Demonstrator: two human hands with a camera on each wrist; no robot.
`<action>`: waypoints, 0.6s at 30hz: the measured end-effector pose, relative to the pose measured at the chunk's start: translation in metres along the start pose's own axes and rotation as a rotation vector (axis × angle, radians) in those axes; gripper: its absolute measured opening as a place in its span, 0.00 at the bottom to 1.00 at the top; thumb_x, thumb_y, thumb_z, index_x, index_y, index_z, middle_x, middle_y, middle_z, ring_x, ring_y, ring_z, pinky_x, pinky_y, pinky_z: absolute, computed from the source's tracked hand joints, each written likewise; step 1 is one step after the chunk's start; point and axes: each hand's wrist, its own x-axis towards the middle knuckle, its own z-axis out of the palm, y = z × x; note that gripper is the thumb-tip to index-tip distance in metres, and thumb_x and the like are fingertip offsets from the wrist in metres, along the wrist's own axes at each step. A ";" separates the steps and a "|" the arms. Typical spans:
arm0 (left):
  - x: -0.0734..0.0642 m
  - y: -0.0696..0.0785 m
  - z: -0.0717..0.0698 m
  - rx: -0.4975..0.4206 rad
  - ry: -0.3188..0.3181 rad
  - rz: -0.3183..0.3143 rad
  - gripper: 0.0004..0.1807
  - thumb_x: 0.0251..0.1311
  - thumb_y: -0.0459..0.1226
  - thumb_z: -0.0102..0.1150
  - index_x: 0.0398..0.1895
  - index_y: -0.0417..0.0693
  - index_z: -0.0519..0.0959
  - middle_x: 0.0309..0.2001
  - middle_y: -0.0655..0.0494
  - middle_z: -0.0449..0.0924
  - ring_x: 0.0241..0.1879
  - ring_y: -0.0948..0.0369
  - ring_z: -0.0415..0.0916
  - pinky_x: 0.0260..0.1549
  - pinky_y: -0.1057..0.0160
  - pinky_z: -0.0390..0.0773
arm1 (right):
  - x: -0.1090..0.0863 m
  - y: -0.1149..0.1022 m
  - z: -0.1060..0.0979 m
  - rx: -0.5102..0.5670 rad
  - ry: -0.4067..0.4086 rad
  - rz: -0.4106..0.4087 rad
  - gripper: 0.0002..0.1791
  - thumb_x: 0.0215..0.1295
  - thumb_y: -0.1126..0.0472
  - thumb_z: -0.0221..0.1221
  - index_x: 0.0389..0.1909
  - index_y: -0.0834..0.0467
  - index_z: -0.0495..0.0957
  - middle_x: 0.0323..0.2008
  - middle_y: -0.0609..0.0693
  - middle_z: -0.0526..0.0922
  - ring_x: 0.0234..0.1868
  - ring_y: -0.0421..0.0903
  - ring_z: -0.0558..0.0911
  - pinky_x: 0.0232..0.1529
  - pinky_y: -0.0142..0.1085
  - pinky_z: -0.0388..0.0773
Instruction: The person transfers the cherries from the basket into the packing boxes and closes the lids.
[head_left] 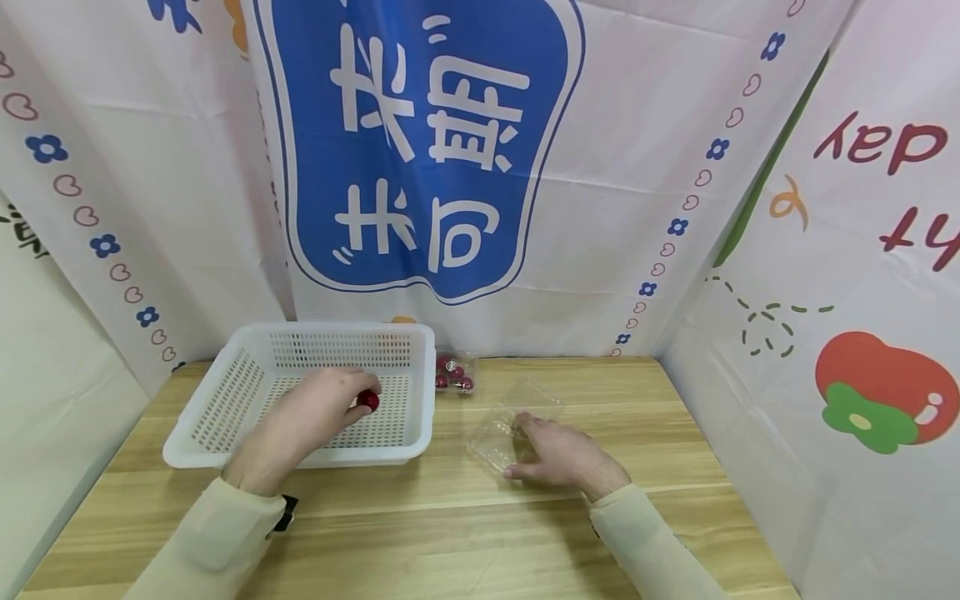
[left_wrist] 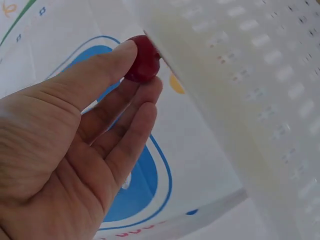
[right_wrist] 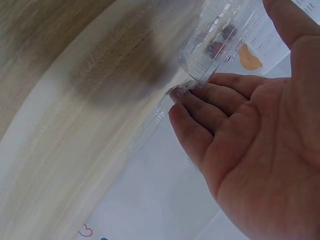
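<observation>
Between the thumb and fingertips of my left hand (head_left: pixel 318 408) is a small glossy red fruit (left_wrist: pixel 143 59), round like a cherry. That hand is above the white slatted plastic basket (head_left: pixel 422 400), near its right side. My right hand (head_left: pixel 566 454) touches a clear plastic clamshell box (head_left: pixel 491 442) lying opened on the table. In the right wrist view its fingers (right_wrist: pixel 187 132) are nearly straight against the box's middle fold, with the thumb held apart. The hand covers part of the box.
Right beside the basket, at the table's back edge, sits a clear pack of red fruits (head_left: pixel 455 373). Printed cloth (head_left: pixel 600 208) hangs behind and at both sides of the wooden table (head_left: pixel 420 533).
</observation>
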 end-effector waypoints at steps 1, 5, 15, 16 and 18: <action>0.001 0.003 0.000 -0.003 0.015 0.004 0.09 0.68 0.31 0.84 0.44 0.50 0.92 0.39 0.59 0.93 0.40 0.60 0.90 0.45 0.52 0.95 | 0.000 0.000 0.000 0.000 0.002 -0.001 0.60 0.72 0.31 0.77 0.91 0.62 0.66 0.84 0.65 0.78 0.81 0.66 0.83 0.83 0.65 0.83; 0.003 0.014 0.001 0.007 0.054 0.008 0.10 0.67 0.30 0.84 0.45 0.50 0.92 0.39 0.59 0.92 0.39 0.62 0.87 0.45 0.52 0.95 | 0.000 -0.001 0.000 0.001 -0.001 0.003 0.60 0.73 0.30 0.77 0.91 0.61 0.65 0.85 0.65 0.78 0.81 0.67 0.83 0.83 0.64 0.83; 0.011 0.038 0.007 -0.024 0.066 0.001 0.15 0.69 0.29 0.83 0.56 0.46 0.93 0.49 0.52 0.95 0.48 0.55 0.94 0.52 0.50 0.98 | 0.000 -0.001 0.000 0.007 0.002 0.006 0.60 0.71 0.31 0.78 0.90 0.62 0.66 0.84 0.65 0.79 0.80 0.66 0.84 0.81 0.64 0.84; 0.012 0.041 0.008 -0.025 0.064 0.000 0.15 0.69 0.29 0.82 0.57 0.46 0.93 0.50 0.52 0.95 0.48 0.55 0.94 0.52 0.50 0.98 | 0.000 -0.001 0.000 0.007 0.002 0.007 0.60 0.71 0.31 0.78 0.90 0.62 0.66 0.84 0.65 0.79 0.80 0.66 0.84 0.81 0.64 0.84; 0.013 0.045 0.011 -0.025 0.067 0.008 0.15 0.70 0.29 0.82 0.57 0.46 0.93 0.50 0.52 0.95 0.49 0.55 0.94 0.52 0.51 0.98 | 0.000 -0.001 0.000 0.009 0.001 0.007 0.60 0.71 0.30 0.77 0.90 0.62 0.66 0.84 0.65 0.79 0.80 0.66 0.84 0.81 0.64 0.84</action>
